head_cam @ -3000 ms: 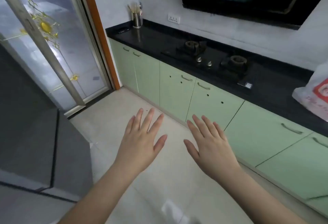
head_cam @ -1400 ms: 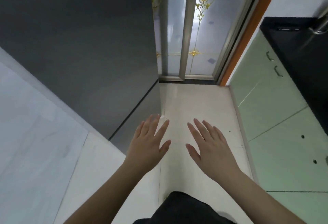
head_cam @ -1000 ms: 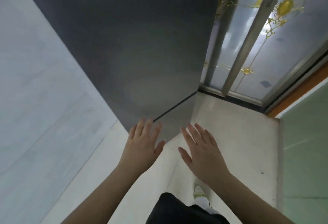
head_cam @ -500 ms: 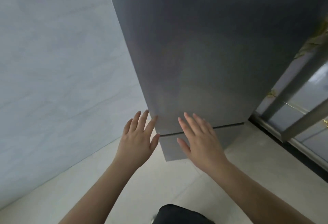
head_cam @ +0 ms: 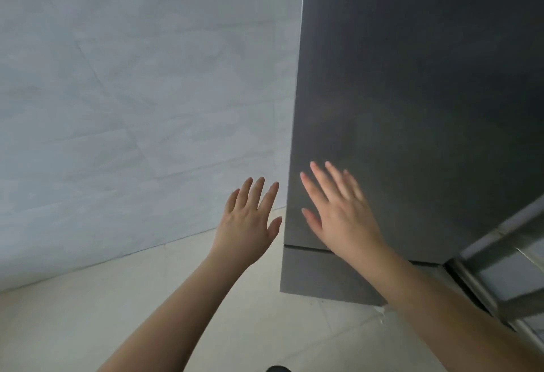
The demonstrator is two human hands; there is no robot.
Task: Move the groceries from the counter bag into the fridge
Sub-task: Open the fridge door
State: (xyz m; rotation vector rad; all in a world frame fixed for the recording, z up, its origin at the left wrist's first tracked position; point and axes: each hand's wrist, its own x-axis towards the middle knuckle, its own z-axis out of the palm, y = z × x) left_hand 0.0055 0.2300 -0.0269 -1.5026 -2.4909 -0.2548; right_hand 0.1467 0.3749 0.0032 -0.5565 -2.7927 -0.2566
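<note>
A pale tiled wall (head_cam: 117, 91) fills the left. The left hand (head_cam: 250, 224) hovers flat and empty beside the closed grey fridge (head_cam: 412, 77); the right hand (head_cam: 341, 218), fingers spread, holds nothing before its door.

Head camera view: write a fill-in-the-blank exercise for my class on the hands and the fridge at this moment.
1. The fridge door is ____.
2. The hand in front of the dark door panel is the ____ hand.
3. The left hand holds ____; its fingers are spread.
4. To the left of the fridge stands a pale tiled ____.

Missing words: closed; right; nothing; wall
</note>
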